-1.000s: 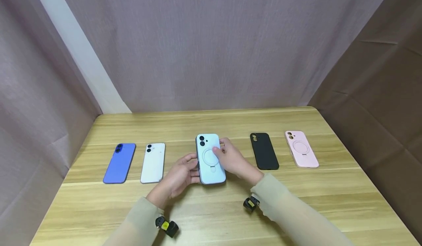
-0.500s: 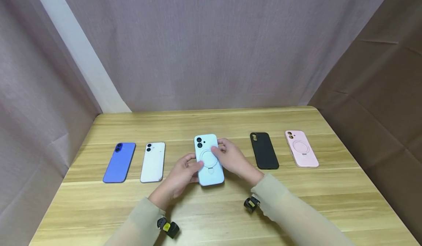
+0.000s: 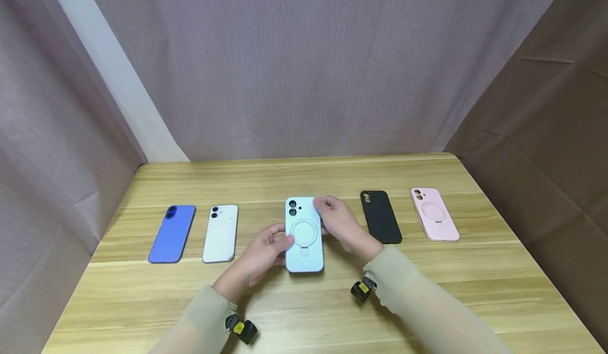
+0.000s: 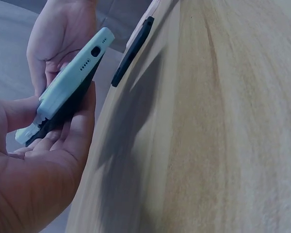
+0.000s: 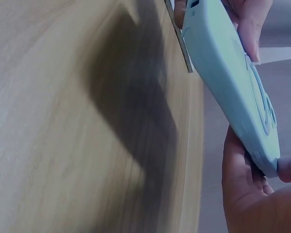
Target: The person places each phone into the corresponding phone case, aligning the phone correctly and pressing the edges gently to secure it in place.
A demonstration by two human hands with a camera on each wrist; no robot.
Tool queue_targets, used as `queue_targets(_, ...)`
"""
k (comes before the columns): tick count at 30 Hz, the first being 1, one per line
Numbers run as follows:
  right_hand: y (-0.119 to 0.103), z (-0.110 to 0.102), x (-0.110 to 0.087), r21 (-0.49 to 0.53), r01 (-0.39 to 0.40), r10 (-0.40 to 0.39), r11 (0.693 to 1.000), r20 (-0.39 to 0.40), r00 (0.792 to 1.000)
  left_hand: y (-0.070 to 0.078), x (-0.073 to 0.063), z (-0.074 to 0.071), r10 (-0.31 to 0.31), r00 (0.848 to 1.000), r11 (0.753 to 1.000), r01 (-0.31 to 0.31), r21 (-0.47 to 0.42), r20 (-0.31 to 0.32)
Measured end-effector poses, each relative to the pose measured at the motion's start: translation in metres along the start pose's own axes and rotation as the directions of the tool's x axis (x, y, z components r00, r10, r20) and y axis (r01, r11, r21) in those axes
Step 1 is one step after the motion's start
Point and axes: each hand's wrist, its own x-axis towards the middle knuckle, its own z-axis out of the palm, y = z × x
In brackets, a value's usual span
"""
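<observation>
A phone in a light blue case [image 3: 304,256], its back facing up with a ring and two camera lenses, is held above the table between both hands. My left hand [image 3: 262,251] grips its left edge, thumb on the back and fingers underneath. At the upper right corner, my right hand [image 3: 341,223] pinches the case, thumb on top. In the left wrist view the phone's dark face [image 4: 72,104] shows below the pale case wall, with the left fingers under it. The right wrist view shows the case's smooth side wall [image 5: 223,73] and the right thumb at its corner.
On the wooden table [image 3: 304,312], a blue phone [image 3: 172,235] and a white phone [image 3: 220,235] lie to the left. A black phone case [image 3: 381,218] and a pink case with a ring [image 3: 435,214] lie to the right. Curtains hang behind.
My left thumb has come onto the case's back. The right hand has shifted from beside the ring to the upper right corner. The phone sits slightly nearer and straighter.
</observation>
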Motion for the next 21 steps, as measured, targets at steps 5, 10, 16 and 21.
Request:
queue_targets(5, -0.0007, 0.0007, -0.0001, 0.01, 0.006, -0.006, 1.0, -0.003, 1.0, -0.0006, -0.0004, 0.0006, 0.001, 1.0, 1.0, -0.001, 0.007, 0.003)
queue_targets(10, -0.0007, 0.0012, -0.0003, 0.01, 0.018, -0.018, 1.0, -0.001, 1.0, -0.0009, -0.0008, 0.0013, -0.001, 1.0, 1.0, 0.001, 0.015, 0.004)
queue_targets(16, -0.0012, 0.0016, -0.001, -0.004, 0.027, -0.027, 1.0, -0.023, 0.999, -0.0012, -0.0013, 0.0026, 0.0, 1.0, 1.0, -0.001, 0.022, 0.007)
queue_targets(21, -0.002, 0.002, -0.0021, -0.013, 0.03, -0.031, 0.999, -0.034, 0.999, -0.0011, -0.001, 0.0031, 0.001, 1.0, 1.0, -0.001, 0.013, 0.003)
